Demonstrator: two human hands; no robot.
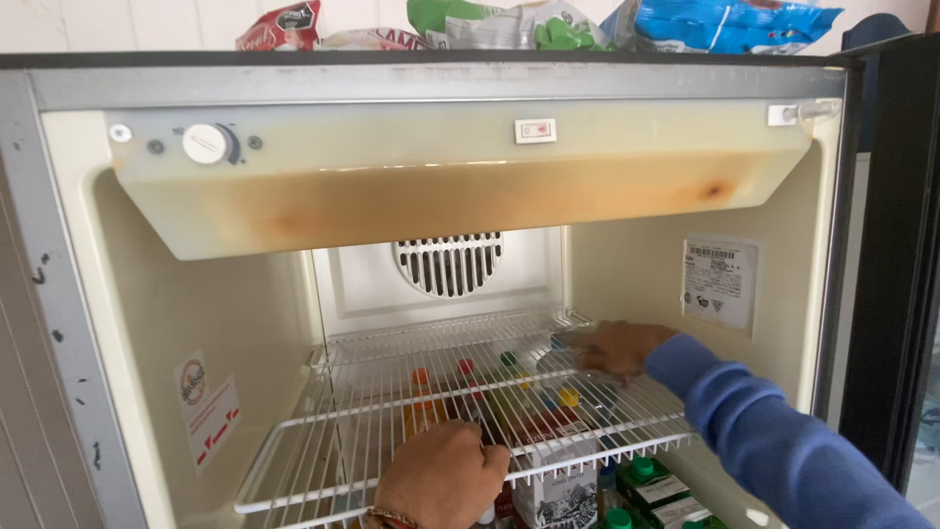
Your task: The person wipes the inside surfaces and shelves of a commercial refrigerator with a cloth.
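The white wire shelf point(460, 392) sits in the upper part of an open fridge, a grid of thin white rods running front to back, with thicker cross bars and a rounded front rail. Its long axis runs side to side, from about 8 o'clock at the front left corner to 3 o'clock at the right wall, and the front edge dips slightly toward the left.

The left hand point(441, 475) is at 6 o'clock, fingers curled over the front rail and closed on it, a bracelet at the wrist. The right hand point(612, 348), in a blue sleeve point(774, 441), lies at 3 o'clock on the shelf's back right area; whether its fingers grip the wire I cannot tell.

Under the shelf, bottles with coloured caps point(470, 367) and cartons point(558, 490) show through the rods. At 12 o'clock is a round fan grille point(448, 263), above it a stained panel with a white dial point(206, 143). Snack bags point(548, 24) lie on top of the fridge.
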